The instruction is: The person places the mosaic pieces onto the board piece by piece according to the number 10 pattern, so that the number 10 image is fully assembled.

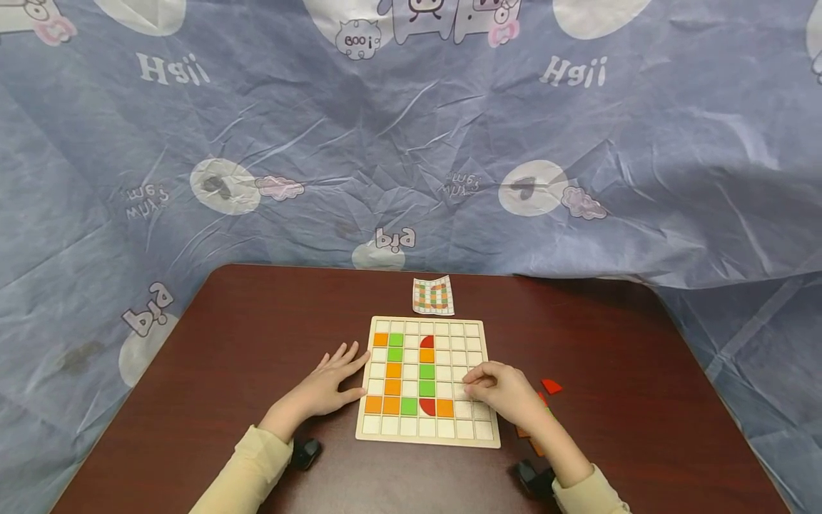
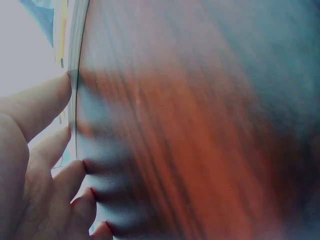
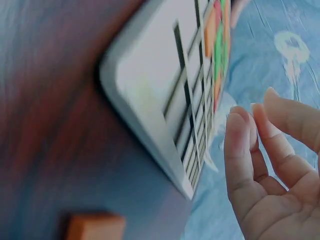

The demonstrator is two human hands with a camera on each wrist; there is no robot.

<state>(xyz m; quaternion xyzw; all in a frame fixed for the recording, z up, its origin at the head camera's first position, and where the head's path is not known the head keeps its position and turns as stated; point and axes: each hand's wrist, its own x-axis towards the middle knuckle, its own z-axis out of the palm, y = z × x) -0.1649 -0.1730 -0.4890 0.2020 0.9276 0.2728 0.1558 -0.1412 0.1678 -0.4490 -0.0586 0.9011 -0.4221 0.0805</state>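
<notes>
A pale wooden grid board (image 1: 427,442) lies on the table, with orange squares, green squares (image 1: 427,372) and red quarter-round tiles (image 1: 427,407) set in its cells. My left hand (image 1: 324,385) lies spread at the board's left side, thumb and index fingertips right at its edge. Over the right-hand columns is my right hand (image 1: 507,391), palm down, fingers bent and thumb near the fingertips. In the right wrist view no tile shows between the fingers (image 3: 239,145) of that hand.
Behind the board lies a small pattern card (image 1: 433,297) with a coloured grid. Loose tiles lie right of the board, partly under my right forearm, among them a red one (image 1: 551,386) and an orange one (image 3: 96,227). A blue printed cloth (image 1: 411,143) hangs behind the dark table (image 1: 289,314).
</notes>
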